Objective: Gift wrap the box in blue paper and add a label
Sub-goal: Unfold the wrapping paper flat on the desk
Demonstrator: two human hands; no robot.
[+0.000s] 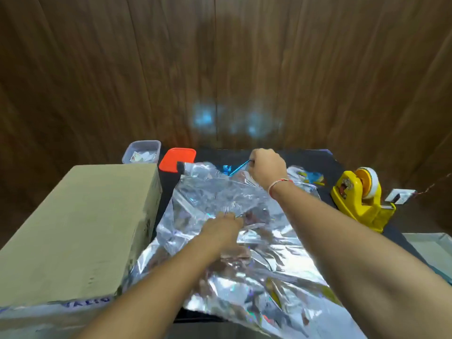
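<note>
A crinkled sheet of wrapping paper [244, 272] lies silver side up across the black table, its blue face showing only at the far edge. My right hand [267, 168] pinches that far edge and lifts it, a thin blue strip showing at the fingers. My left hand [223, 228] rests in the middle of the sheet, fingers pinching a fold of it. A plain cardboard box [78, 223] stands to the left of the paper, touching its near left corner.
A yellow tape dispenser [362, 199] stands at the right. An orange lid [177, 159] and a clear tub of small labels [141, 151] sit at the back left. A small white piece [401, 195] lies past the dispenser. A wooden wall rises behind.
</note>
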